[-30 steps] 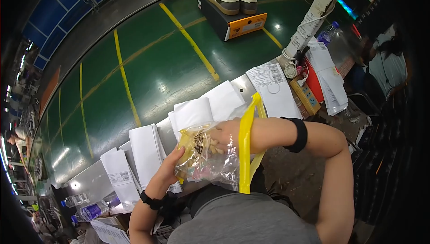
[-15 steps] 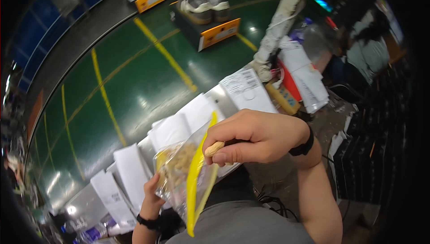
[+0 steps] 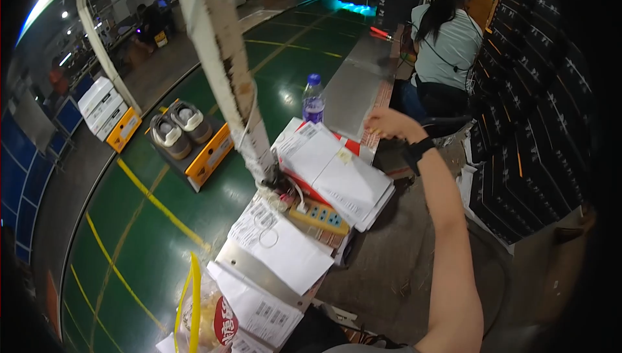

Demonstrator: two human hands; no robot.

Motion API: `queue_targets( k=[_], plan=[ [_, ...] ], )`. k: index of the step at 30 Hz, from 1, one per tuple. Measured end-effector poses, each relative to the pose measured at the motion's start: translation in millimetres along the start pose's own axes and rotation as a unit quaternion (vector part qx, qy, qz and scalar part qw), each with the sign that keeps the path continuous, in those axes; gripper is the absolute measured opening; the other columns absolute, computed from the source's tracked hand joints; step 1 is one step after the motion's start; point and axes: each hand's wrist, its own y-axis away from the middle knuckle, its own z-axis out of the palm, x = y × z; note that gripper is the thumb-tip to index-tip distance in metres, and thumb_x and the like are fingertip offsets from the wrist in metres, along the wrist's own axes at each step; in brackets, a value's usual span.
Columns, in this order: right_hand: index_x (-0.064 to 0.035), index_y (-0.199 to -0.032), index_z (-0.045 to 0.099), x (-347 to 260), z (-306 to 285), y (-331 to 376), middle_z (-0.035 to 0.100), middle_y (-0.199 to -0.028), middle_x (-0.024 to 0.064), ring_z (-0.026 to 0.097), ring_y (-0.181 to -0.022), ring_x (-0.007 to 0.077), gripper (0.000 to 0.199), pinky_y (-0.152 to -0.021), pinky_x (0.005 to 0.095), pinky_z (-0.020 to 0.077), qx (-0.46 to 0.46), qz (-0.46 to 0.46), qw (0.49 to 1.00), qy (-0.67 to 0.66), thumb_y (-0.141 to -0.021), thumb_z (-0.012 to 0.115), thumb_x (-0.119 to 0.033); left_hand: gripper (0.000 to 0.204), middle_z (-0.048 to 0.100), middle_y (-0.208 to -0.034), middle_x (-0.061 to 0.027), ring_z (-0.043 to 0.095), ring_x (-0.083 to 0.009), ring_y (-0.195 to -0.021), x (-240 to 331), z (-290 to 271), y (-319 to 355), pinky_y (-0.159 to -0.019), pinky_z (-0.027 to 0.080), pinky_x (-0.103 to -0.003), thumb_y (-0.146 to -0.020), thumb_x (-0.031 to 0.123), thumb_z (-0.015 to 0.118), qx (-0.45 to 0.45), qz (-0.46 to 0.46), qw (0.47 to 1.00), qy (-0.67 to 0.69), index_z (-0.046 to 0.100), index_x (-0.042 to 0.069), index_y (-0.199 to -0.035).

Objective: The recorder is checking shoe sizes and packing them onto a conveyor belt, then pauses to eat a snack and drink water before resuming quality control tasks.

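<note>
Clear bag (image 3: 206, 322), 7 o'clock: red label (image 3: 226, 322), white print. Papers (image 3: 249, 298) by it w/ barcodes (image 3: 279, 317). R hand (image 3: 392, 124), 2 o'clock, fingers (image 3: 377, 118) part-curled; can't tell if holding anything.

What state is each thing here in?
Plastic bag: mouth open, partly out of frame.
Right hand: outstretched, partly curled; whether it holds anything is unclear.
Bottle: upright, capped.
Power strip: white plug inserted.
Shoes: side by side atop the box.
Papers: lying in piles.
Person: seated, back turned.
</note>
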Motion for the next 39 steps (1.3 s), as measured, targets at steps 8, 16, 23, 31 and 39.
queue_targets(
  k=[8, 16, 23, 31, 39],
  plan=[
    [0.0014, -0.095, 0.067, 67, 29, -122, 0.07, -0.08, 0.0151, 0.066, -0.068, 0.0256, 0.032, -0.065, 0.0375, 0.0507, 0.051, -0.136, 0.954, 0.263, -0.09, 0.058, -0.028, 0.072, 0.056, -0.129, -0.0191, 0.059, -0.0288, -0.115, 12, 51, -111, -0.1, 0.047, -0.041, -0.085, 0.04, 0.061, -0.029, -0.004, 0.998, -0.052, 0.04, -0.003, -0.139],
    [-0.0006, -0.091, 0.069, 62, 43, -151, 0.068, -0.085, 0.0219, 0.065, -0.082, 0.0399, 0.032, -0.075, 0.0446, 0.0514, 0.001, -0.171, 0.964, 0.205, -0.089, 0.055, -0.03, 0.073, 0.056, -0.129, -0.0193, 0.059, -0.0289, -0.115, 10, 68, -161, -0.1, 0.047, -0.041, -0.085, 0.04, 0.061, -0.019, -0.041, 0.995, -0.091, 0.039, -0.003, -0.139],
    [0.0001, -0.101, 0.065, 96, 42, -170, 0.069, -0.092, 0.0163, 0.066, -0.079, 0.0339, 0.025, -0.074, 0.0401, 0.0522, 0.027, -0.238, 0.949, 0.206, -0.092, 0.055, -0.021, 0.073, 0.056, -0.129, -0.0195, 0.059, -0.0289, -0.115, 5, 68, -166, -0.1, 0.047, -0.041, -0.084, 0.04, 0.062, -0.012, -0.064, 0.993, -0.102, 0.039, -0.003, -0.139],
    [-0.0014, -0.117, 0.06, 84, 28, -162, 0.064, -0.104, 0.0087, 0.062, -0.093, 0.0165, 0.031, -0.069, 0.0307, 0.0527, -0.051, -0.132, 0.99, 0.0, -0.101, 0.045, -0.022, 0.074, 0.056, -0.128, -0.0198, 0.059, -0.029, -0.115, 9, 70, -158, -0.1, 0.047, -0.041, -0.084, 0.04, 0.062, -0.015, -0.065, 0.992, -0.107, 0.039, -0.003, -0.139],
    [-0.0032, -0.122, 0.059, 69, 19, -143, 0.061, -0.115, 0.0096, 0.062, -0.101, 0.0194, 0.035, -0.068, 0.0317, 0.0578, -0.028, -0.095, 0.995, 0.015, -0.102, 0.042, -0.027, 0.075, 0.057, -0.128, -0.02, 0.059, -0.0291, -0.114, 6, 78, -149, -0.1, 0.047, -0.041, -0.083, 0.041, 0.063, -0.024, -0.064, 0.992, -0.11, 0.038, -0.003, -0.139]
  ],
)
